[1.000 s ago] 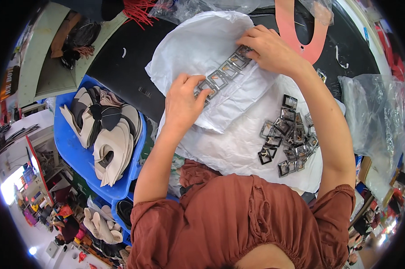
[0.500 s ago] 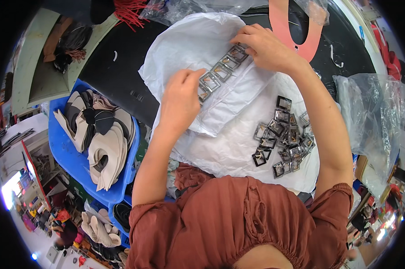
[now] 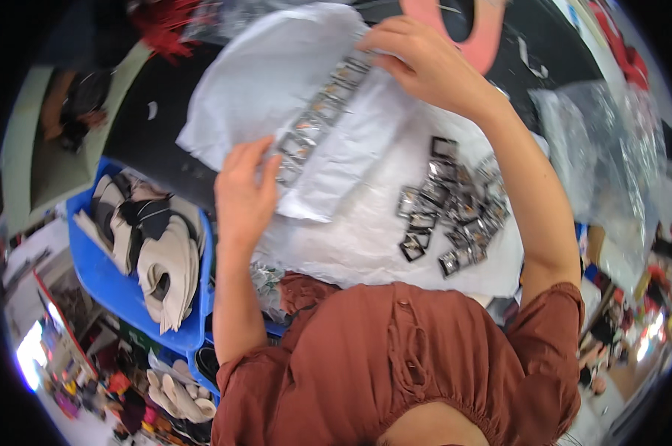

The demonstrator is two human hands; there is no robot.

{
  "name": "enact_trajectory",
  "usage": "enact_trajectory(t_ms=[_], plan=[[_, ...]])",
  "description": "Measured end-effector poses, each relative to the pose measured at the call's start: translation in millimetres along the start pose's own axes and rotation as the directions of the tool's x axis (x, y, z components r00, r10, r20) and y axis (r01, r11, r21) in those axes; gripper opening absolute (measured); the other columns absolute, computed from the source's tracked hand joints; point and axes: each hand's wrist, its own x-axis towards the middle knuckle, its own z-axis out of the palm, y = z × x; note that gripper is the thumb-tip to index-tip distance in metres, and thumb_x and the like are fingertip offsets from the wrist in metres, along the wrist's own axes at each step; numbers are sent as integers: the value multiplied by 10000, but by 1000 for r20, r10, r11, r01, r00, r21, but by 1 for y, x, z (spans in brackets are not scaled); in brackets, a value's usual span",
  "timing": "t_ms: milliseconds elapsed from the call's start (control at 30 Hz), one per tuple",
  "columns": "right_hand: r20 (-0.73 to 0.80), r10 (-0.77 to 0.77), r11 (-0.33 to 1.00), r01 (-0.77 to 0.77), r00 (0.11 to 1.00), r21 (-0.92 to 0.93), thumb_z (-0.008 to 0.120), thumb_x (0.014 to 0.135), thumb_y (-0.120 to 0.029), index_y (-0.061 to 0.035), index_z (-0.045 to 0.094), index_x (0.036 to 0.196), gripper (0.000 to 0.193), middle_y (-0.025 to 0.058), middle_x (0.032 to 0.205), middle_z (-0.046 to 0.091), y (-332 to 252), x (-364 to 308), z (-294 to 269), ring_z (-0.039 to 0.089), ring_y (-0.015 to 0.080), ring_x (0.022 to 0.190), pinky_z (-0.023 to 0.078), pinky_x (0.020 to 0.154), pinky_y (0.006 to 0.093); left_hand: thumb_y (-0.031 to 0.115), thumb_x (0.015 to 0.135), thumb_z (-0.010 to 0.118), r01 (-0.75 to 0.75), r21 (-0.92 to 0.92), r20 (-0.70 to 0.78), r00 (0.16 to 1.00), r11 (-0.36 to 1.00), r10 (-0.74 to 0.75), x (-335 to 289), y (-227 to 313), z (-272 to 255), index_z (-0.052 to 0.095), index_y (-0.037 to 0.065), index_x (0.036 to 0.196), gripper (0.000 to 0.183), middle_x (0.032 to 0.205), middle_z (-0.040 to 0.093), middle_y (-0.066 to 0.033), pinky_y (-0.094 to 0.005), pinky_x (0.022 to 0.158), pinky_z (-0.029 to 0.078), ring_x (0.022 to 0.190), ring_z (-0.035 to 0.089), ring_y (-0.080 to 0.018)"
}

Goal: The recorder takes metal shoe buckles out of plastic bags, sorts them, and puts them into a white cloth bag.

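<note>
A row of square metal buckles (image 3: 317, 111) lies in a line on a folded sheet of white paper (image 3: 276, 82). My left hand (image 3: 244, 193) presses on the near end of the row and grips the paper's lower edge. My right hand (image 3: 425, 63) holds the far end of the row against the paper, fingers curled over it. A loose pile of several more dark square buckles (image 3: 451, 208) rests on a second white sheet (image 3: 351, 238) to the right, beside my right forearm.
A blue bin (image 3: 105, 286) at my left holds stacked grey and black shoe-upper pieces (image 3: 157, 253). A pink cut-out shape (image 3: 484, 33) lies at the far edge. Crumpled clear plastic bags (image 3: 611, 156) sit at the right. The table top is dark.
Both hands and the paper with the buckle row have shifted slightly up and left in view; the grip on the row's two ends is the same.
</note>
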Motion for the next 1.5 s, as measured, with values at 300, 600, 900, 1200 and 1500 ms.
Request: enact_trajectory(t_ms=[300,600,900,1200,1500], plan=[[233,341,933,-359,911,38,733,809,-164,-36,679,1095,318,122,1094,662,-45,-105,-63,591,321,1076,473,935,405,17,868,681,-155,127,-231,956,980,181,-12,13,9,688,5,1101,234,1031,671,-148,-369,793,512,896,648,-304],[174,271,962,-264,947,-64,814,708,-161,-62,681,1106,431,105,1143,641,-48,-134,-46,559,299,1132,446,960,393,-132,745,712,-593,14,-157,794,805,587,-37,67,40,726,-4,994,281,891,674,-101,-324,688,501,775,633,-244],[164,220,974,-208,962,-84,856,640,-195,-93,635,1159,573,119,1316,545,-94,-146,-39,463,333,1287,415,990,455,-83,805,696,-423,133,-265,856,897,443,-38,53,35,704,-2,1072,279,1013,698,-143,-341,788,516,912,660,-295],[280,285,958,-281,917,-57,874,593,-177,-123,611,1245,706,130,1445,451,-119,-144,-37,376,356,1369,352,1050,484,63,1001,532,-9,-319,-211,975,948,-62,0,-4,11,519,-35,1355,367,1274,623,-177,-277,867,503,1068,659,-193],[342,286,958,-260,895,-119,855,630,-188,-118,609,1250,671,124,1472,440,-117,-110,-41,371,367,1374,360,1041,490,52,839,723,-93,-210,-8,996,973,93,15,-15,-4,711,15,1070,234,882,702,-85,-273,681,503,716,624,-146]])
